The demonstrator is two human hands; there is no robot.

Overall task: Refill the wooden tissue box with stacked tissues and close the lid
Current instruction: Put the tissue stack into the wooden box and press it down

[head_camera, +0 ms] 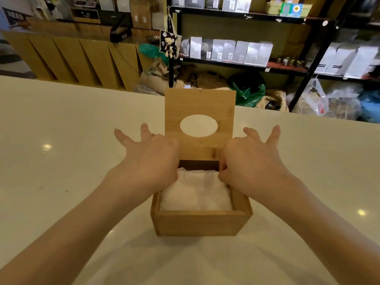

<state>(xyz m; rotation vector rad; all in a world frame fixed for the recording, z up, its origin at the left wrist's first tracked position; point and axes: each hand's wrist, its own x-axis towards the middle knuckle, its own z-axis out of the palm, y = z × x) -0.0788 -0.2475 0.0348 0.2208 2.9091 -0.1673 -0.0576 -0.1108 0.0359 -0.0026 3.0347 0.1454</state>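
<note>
White capitals reading "NEED" stood on a dark sign [15,16] at the ten o'clock corner of the frame, its left edge cut off by the border. Small labels marked the pale bags [230,50] on the shelf [242,65] at one o'clock, but their print was too small and blurred to read.

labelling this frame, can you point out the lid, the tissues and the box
lid [200,101], head view, wood above its oval hole
tissues [195,194], head view, middle of the white stack
box [198,223], head view, near front wall
</note>
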